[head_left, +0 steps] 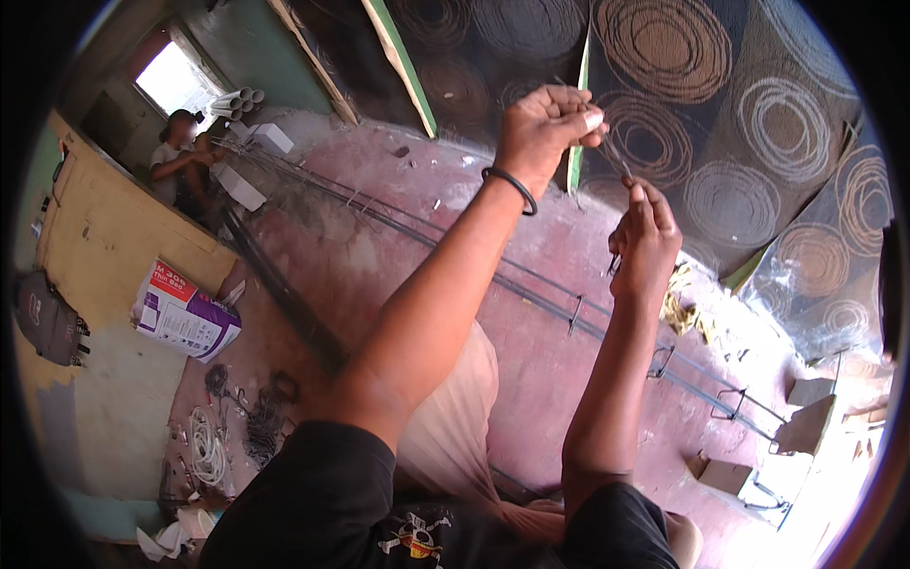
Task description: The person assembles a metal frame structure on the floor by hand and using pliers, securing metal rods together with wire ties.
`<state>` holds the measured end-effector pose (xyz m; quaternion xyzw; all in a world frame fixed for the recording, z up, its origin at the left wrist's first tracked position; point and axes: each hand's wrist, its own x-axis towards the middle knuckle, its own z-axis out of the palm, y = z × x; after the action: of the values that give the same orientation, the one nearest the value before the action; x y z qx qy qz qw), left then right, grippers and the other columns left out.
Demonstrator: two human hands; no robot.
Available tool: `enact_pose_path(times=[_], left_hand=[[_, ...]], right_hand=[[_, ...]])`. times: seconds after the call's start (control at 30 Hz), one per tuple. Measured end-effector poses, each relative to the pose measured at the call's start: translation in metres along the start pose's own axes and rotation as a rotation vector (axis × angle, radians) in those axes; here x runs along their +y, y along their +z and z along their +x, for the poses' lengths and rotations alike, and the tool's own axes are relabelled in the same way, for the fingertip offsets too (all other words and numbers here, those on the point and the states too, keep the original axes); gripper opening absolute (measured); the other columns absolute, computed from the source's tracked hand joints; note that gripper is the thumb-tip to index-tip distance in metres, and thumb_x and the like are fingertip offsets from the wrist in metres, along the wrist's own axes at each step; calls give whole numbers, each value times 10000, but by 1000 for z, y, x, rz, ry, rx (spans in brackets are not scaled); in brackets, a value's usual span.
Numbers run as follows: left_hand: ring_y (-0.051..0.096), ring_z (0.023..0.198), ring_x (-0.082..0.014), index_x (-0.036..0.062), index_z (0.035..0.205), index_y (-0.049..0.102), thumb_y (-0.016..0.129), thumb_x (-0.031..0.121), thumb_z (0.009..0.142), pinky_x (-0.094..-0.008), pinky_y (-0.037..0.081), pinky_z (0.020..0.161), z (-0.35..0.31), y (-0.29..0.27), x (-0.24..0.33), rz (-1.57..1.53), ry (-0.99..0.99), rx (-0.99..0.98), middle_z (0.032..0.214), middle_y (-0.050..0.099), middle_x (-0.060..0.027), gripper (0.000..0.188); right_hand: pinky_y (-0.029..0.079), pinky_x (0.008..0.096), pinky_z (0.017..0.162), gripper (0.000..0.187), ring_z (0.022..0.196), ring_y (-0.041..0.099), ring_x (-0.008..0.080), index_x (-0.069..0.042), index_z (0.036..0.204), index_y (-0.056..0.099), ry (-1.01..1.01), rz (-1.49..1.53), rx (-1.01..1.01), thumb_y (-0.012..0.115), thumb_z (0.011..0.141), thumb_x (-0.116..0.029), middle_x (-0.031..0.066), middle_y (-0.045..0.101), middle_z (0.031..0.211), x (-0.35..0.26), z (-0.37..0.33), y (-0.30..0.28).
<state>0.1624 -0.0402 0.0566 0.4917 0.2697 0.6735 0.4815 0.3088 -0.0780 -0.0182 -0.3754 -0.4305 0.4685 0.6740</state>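
Both my arms are raised in front of me above the reddish floor. My left hand (pixel 555 128), with a black band around its wrist, is closed in a pinch on a thin dark wire (pixel 621 161). The wire runs down and right to my right hand (pixel 645 237), where thumb and fingertips pinch its other part. Some short dark wire ends seem to stick out below the right hand's curled fingers; their exact shape is too small to tell. Beneath my arms, long steel bars (pixel 517 278) lie across the floor, with bent square stirrups (pixel 575 313) around them.
A person (pixel 185 161) sits at the far left near the bars' end, beside white pipes (pixel 237 101). A purple-white sack (pixel 187 313), a black backpack (pixel 49 318) and coiled cable (pixel 206 446) are at left. Blocks (pixel 727 476) stand at right; patterned sheets (pixel 664 43) line the back.
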Motion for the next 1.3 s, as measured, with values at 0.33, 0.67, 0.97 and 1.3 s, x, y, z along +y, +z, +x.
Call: enact_pose_path(times=[0.33,0.67,0.97,1.3], left_hand=[[681,697,-213,-42,979,571,597,192,910,-291,580,627,17,0,13,-91,231,212,809,658,-147,246],[584,629,-108,31,823,588,512,297,956,-221,460,542,24,60,-24,-626,-188,218,764,624,-61,307],[553,749,-107,15,985,494,631,237,869,-246,451,600,42,-11,-46,-301,-183,425,865,579,-79,286],[614,856,-242,-11,884,621,547,-6,808,-359,476,792,-118,-524,-94,791,-38,1209,897,624,-112,106]], right_hand=[[262,185,425,219,485,362,3,-59,1071,672,-264,-498,-148,586,921,-193,-70,497,634,-79,27,22],[204,185,424,312,457,262,2,2,1186,574,-57,-523,-174,513,958,-202,-91,357,561,-110,85,-38],[185,187,405,307,435,224,-1,7,1190,554,47,-392,-183,495,966,-194,-80,339,545,-54,113,-5],[312,247,397,299,438,386,53,-7,1026,622,327,-1111,-196,434,956,-229,-1,492,640,2,28,-76]])
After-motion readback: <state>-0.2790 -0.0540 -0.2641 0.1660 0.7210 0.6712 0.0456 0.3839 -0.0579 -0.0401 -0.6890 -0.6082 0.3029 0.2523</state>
